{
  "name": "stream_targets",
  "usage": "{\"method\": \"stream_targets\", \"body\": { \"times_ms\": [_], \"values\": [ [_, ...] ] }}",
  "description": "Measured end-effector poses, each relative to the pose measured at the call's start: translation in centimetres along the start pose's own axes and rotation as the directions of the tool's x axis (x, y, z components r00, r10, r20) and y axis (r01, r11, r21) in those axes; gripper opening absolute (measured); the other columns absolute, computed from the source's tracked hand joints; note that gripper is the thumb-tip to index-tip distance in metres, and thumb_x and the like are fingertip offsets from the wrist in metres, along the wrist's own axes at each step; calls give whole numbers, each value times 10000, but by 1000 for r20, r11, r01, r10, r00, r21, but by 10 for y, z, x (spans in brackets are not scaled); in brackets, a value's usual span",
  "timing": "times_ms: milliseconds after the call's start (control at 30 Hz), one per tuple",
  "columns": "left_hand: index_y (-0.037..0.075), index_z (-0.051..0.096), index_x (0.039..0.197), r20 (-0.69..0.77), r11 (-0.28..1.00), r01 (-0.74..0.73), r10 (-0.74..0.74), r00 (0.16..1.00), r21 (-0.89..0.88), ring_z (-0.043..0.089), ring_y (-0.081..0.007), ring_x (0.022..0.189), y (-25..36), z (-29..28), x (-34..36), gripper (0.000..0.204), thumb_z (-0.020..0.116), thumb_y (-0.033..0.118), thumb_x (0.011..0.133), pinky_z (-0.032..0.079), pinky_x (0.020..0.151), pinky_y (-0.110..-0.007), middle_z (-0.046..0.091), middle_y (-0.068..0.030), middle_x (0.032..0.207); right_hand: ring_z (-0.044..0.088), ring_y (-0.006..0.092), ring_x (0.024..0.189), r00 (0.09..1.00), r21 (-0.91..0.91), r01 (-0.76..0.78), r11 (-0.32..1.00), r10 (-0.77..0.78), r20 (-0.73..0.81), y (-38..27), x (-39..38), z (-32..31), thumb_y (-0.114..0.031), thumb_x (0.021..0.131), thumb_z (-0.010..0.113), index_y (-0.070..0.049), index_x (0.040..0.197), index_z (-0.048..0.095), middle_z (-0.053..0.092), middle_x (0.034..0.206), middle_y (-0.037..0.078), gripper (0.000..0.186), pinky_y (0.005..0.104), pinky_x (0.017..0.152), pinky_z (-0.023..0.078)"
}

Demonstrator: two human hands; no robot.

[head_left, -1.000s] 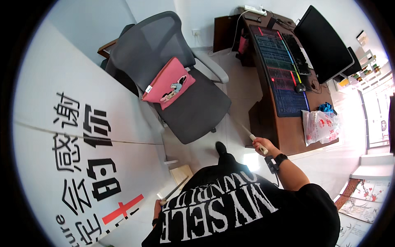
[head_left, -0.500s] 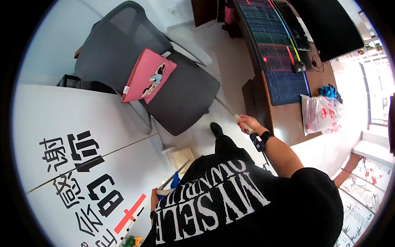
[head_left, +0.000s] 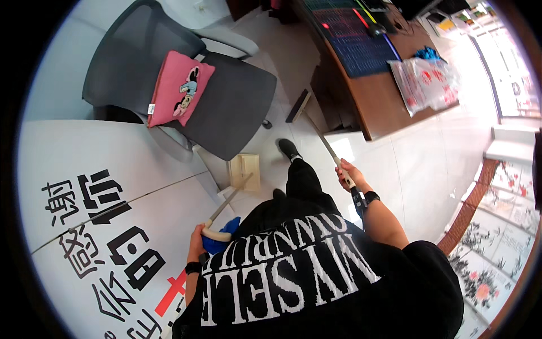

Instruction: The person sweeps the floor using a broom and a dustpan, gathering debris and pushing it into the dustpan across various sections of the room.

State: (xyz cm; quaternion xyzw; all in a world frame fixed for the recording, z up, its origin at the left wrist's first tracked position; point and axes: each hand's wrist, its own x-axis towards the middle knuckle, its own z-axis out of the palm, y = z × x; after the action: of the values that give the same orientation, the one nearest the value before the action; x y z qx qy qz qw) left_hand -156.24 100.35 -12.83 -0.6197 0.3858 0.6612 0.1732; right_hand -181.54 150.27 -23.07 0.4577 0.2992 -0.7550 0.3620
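Observation:
My right hand (head_left: 350, 172) is closed around the long pale handle of a broom (head_left: 299, 106), whose narrow dark head lies on the floor by the desk's near side. My left hand (head_left: 197, 237) grips the curved cream handle of a dustpan (head_left: 244, 163). The cream pan rests on the floor beside the white board at lower left. A blue item (head_left: 226, 229) hangs by my left hand; I cannot make out what it is. My feet stand between the two tools.
A grey chair (head_left: 228, 110) with a pink cushion (head_left: 169, 85) stands ahead-left. The wooden desk (head_left: 372, 121) holds a mat, mouse, keyboard and plastic bag (head_left: 423, 85). A lettered white board (head_left: 147, 147) lines the left; floral-patterned panels (head_left: 494, 237) are at right.
The view has moved forward, and chair and desk sit higher in it. The broom head has come into sight beside the desk. More of the dustpan and blue item shows.

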Motion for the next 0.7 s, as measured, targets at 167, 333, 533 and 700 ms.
{"method": "stream_targets", "body": {
  "times_ms": [167,333,533,700],
  "values": [
    [52,512,854,45,990,-119,116,992,78,526,-177,676,2,3,0,263,541,287,741,453,632,-310,515,-61,722,481,111,527,1000,223,-12,975,9,16,60,-54,-61,-151,865,448,-204,1216,353,497,800,101,368,162,410,429],
    [53,515,849,105,965,-218,204,973,146,496,-149,750,-4,13,-12,258,547,284,739,435,669,-300,484,-34,783,482,103,541,997,218,-63,974,53,51,106,-93,-108,-156,860,457,-209,1213,347,507,805,94,374,165,425,429],
    [52,504,899,178,947,-279,251,952,158,503,-154,745,-33,4,-19,283,541,287,745,444,680,-309,483,-42,790,486,111,573,989,193,-95,977,69,134,131,-112,-151,-129,850,470,-215,1250,301,506,848,90,442,202,471,446],
    [51,508,881,102,957,-263,251,963,126,517,-166,719,-62,21,-53,265,533,282,753,454,656,-313,485,-46,780,473,101,549,992,167,-64,984,44,120,156,-142,-200,-128,849,472,-191,1256,296,503,821,86,448,192,457,444]
  ]
}}
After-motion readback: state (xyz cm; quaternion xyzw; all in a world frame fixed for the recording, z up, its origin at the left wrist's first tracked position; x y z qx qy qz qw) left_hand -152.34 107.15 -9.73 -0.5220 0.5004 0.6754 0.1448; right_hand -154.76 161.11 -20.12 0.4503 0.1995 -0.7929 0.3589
